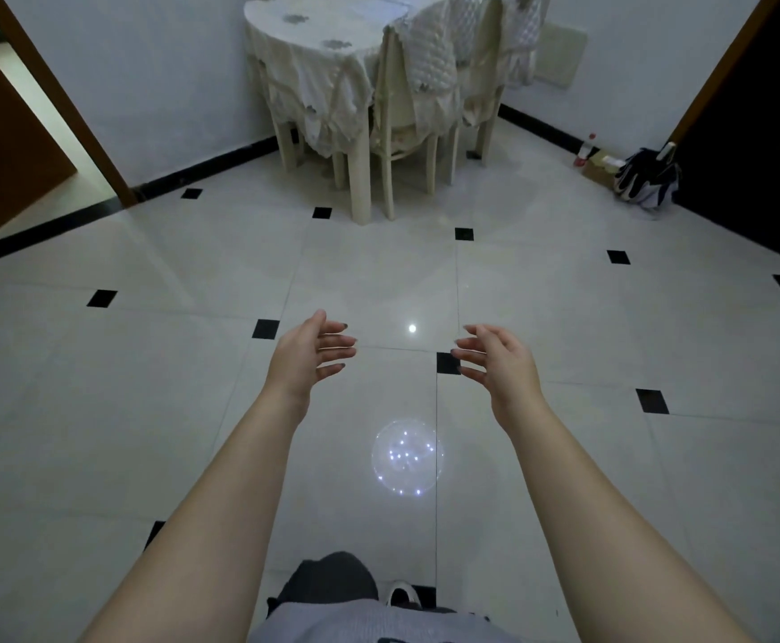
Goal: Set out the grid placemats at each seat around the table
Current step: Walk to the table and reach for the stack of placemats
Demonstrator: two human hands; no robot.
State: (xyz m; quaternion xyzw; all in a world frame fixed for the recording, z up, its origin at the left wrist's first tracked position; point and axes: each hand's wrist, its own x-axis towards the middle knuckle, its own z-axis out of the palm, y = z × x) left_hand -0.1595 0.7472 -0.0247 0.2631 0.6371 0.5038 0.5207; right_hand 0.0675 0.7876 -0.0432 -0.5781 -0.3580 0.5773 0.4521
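Hands empty — left hand (316, 350) and right hand (494, 359) with fingers spread, table (313, 48) well ahead — first locate placemats, none visible.

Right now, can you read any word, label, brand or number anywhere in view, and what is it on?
No readable text anywhere.
Bottle by the right wall: its label is too small and blurred to read.
Table with its cloth: pale sheets lie on top, nothing legible.
Both hands are empty.

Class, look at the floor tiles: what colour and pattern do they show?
Glossy white floor tiles with small black square insets at their corners, seen in the head view.
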